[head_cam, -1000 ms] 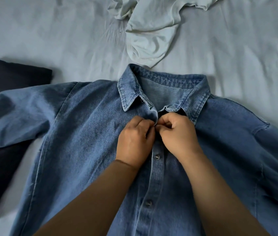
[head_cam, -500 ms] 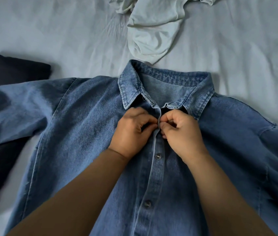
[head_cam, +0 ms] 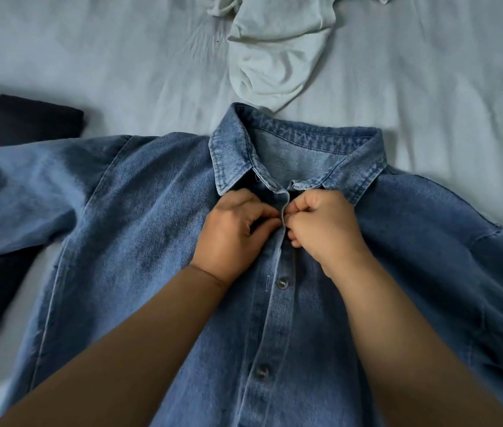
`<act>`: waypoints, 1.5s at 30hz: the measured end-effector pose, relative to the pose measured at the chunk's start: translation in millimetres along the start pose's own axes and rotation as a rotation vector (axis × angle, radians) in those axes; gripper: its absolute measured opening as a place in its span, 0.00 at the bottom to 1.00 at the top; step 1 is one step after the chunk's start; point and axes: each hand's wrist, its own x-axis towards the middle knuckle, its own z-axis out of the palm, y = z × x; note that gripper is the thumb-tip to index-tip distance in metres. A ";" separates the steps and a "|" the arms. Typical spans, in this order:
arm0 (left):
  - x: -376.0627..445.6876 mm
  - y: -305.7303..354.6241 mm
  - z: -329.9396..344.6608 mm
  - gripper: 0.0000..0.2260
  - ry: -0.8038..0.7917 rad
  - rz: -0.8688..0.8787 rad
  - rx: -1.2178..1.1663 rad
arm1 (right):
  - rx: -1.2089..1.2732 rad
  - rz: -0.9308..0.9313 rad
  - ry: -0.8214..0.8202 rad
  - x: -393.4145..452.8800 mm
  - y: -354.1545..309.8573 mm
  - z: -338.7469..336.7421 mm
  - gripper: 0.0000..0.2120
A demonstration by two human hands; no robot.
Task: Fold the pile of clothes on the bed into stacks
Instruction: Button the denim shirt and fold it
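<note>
Left hand (head_cam: 231,232) and right hand (head_cam: 321,226) — fingers pinching the denim shirt (head_cam: 139,229) placket; no readable label.

A pale grey-blue bedsheet (head_cam: 429,97) spreads out wrinkled beyond and to both sides of the hands, its creases running thickest up ahead of them.

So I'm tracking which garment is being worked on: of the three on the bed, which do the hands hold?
The denim shirt: left hand and right hand pinch its placket below the collar.
</note>
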 end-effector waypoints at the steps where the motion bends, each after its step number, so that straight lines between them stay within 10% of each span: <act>1: -0.3 0.3 1.2 0.11 0.012 0.000 0.015 | 0.002 0.006 -0.018 1.4 0.7 -0.7 0.10; 16: 9.1 -8.5 0.8 0.08 -0.059 0.259 0.023 | 0.085 -0.002 -0.146 1.8 10.5 -7.1 0.11; 28: 15.7 -10.1 -2.3 0.10 -0.186 0.177 -0.084 | -0.166 -0.116 -0.170 2.6 -3.1 -5.5 0.14; 35: 16.7 -13.8 -0.5 0.06 -0.146 0.161 -0.138 | 0.095 -0.014 -0.142 4.3 1.8 -3.0 0.14; 45: 31.2 -16.8 -5.4 0.11 -0.194 0.547 0.099 | 0.160 0.030 -0.327 10.7 4.0 -19.7 0.14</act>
